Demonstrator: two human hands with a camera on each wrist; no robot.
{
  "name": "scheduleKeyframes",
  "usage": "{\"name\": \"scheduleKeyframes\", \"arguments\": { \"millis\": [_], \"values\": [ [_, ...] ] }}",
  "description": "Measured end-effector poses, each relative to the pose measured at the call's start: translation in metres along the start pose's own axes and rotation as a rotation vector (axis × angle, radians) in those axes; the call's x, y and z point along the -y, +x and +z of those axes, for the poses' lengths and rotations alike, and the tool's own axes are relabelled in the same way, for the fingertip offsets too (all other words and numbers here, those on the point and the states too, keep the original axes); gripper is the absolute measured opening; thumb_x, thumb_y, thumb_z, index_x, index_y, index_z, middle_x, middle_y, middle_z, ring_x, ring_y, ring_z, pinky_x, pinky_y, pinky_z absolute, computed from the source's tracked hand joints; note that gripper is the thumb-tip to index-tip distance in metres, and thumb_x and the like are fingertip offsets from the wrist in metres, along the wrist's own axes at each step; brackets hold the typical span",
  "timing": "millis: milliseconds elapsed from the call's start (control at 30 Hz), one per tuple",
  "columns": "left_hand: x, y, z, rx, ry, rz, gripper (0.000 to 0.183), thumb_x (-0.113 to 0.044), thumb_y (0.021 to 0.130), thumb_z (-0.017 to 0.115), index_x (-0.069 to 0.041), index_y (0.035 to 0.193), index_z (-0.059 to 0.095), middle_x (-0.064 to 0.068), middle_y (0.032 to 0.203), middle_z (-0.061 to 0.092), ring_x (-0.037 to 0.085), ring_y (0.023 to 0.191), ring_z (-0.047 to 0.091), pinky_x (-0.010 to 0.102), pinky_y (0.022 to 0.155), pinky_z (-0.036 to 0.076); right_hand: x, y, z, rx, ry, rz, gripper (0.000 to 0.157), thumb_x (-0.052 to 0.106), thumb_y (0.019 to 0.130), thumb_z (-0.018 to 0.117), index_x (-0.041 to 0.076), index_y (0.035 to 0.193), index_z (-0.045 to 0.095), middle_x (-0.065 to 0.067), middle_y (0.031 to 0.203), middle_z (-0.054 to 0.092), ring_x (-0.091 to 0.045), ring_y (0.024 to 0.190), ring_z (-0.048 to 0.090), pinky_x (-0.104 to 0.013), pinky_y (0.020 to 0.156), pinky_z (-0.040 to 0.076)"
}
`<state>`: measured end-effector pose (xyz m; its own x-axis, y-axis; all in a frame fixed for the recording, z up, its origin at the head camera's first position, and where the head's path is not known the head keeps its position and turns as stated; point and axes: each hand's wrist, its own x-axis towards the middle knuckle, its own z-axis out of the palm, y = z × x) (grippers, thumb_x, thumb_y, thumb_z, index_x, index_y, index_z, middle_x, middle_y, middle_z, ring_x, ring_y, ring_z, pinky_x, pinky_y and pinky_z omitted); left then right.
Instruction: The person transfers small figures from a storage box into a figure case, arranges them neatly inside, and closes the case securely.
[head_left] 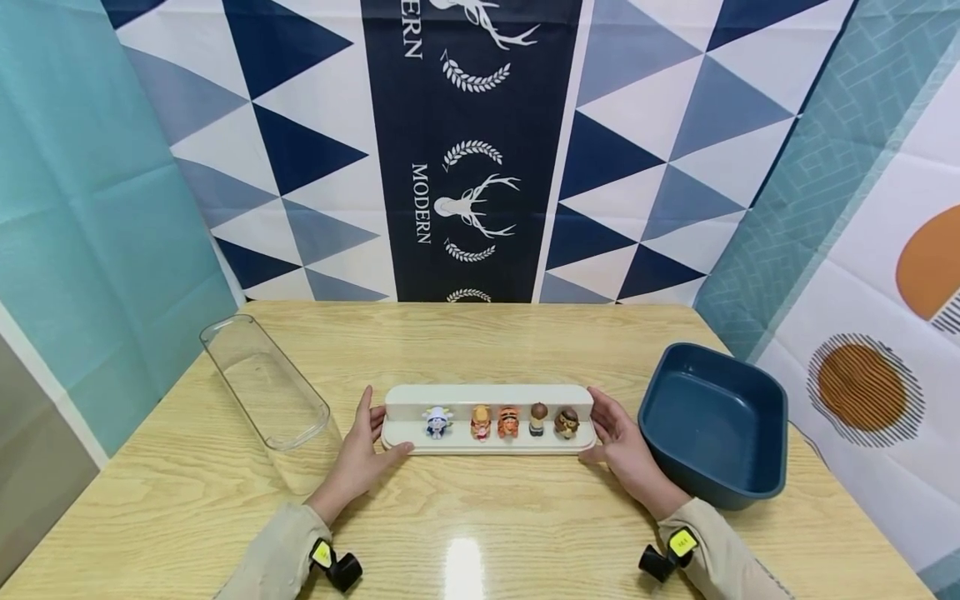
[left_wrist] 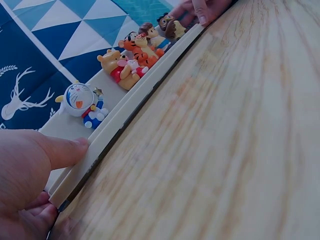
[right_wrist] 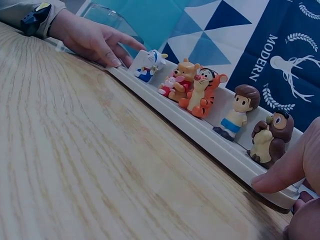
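A long white display stand with a raised back step lies at the middle of the table. On its front ledge several toy figurines stand in a row: a blue-and-white one, a yellow bear hugging a small pink figure, an orange tiger, a boy and a brown owl. My left hand grips the stand's left end, thumb on the front lip. My right hand grips the right end likewise. Some fingertips are hidden behind the ends. A dark line runs beneath the front edge; whether the stand is lifted I cannot tell.
A clear, open-topped plastic box sits to the left of the stand, near the table's left edge. At the right, close to my right forearm, stands a deep dark-blue bin. Patterned cloth hangs behind the wooden table.
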<state>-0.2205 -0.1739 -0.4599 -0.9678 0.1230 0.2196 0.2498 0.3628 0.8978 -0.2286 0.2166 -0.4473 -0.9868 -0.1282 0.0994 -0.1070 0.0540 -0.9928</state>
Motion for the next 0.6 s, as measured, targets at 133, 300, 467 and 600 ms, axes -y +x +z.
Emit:
{"name": "scheduleKeyframes", "arguments": {
  "millis": [133, 300, 467, 600],
  "values": [
    [-0.0001, 0.0005, 0.0008, -0.005, 0.005, -0.004, 0.106, -0.003, 0.086, 0.077, 0.010, 0.154, -0.004, 0.038, 0.141, 0.039, 0.048, 0.132, 0.042, 0.049, 0.114, 0.035, -0.0001, 0.0008, 0.0002, -0.007, -0.008, 0.008, 0.104, -0.033, 0.064, 0.060, -0.006, 0.155, 0.017, -0.028, 0.156, 0.023, -0.035, 0.142, 0.023, -0.014, 0.111, 0.031],
    [0.0002, 0.0005, 0.0012, -0.009, 0.008, -0.006, 0.106, -0.003, 0.086, 0.077, 0.009, 0.154, -0.004, 0.038, 0.141, 0.039, 0.048, 0.132, 0.042, 0.049, 0.115, 0.035, 0.0006, 0.0011, 0.0006, -0.014, -0.011, 0.023, 0.103, -0.033, 0.064, 0.059, -0.006, 0.155, 0.018, -0.027, 0.156, 0.024, -0.034, 0.142, 0.024, -0.030, 0.121, 0.024],
    [0.0013, -0.0006, 0.0012, -0.011, 0.019, 0.005, 0.106, -0.003, 0.086, 0.077, 0.011, 0.153, -0.003, 0.037, 0.140, 0.040, 0.048, 0.131, 0.043, 0.049, 0.114, 0.035, 0.0010, 0.0013, 0.0008, -0.013, -0.010, 0.037, 0.103, -0.033, 0.064, 0.059, -0.005, 0.155, 0.018, -0.027, 0.157, 0.024, -0.034, 0.143, 0.023, -0.039, 0.123, 0.020],
    [0.0014, 0.0001, 0.0015, -0.012, 0.024, 0.013, 0.105, -0.003, 0.086, 0.077, 0.011, 0.153, -0.003, 0.037, 0.139, 0.041, 0.047, 0.131, 0.043, 0.050, 0.114, 0.035, 0.0014, 0.0015, 0.0011, -0.014, -0.008, 0.039, 0.103, -0.034, 0.065, 0.059, -0.005, 0.155, 0.018, -0.026, 0.157, 0.024, -0.034, 0.143, 0.023, -0.038, 0.123, 0.020]
  ]
}}
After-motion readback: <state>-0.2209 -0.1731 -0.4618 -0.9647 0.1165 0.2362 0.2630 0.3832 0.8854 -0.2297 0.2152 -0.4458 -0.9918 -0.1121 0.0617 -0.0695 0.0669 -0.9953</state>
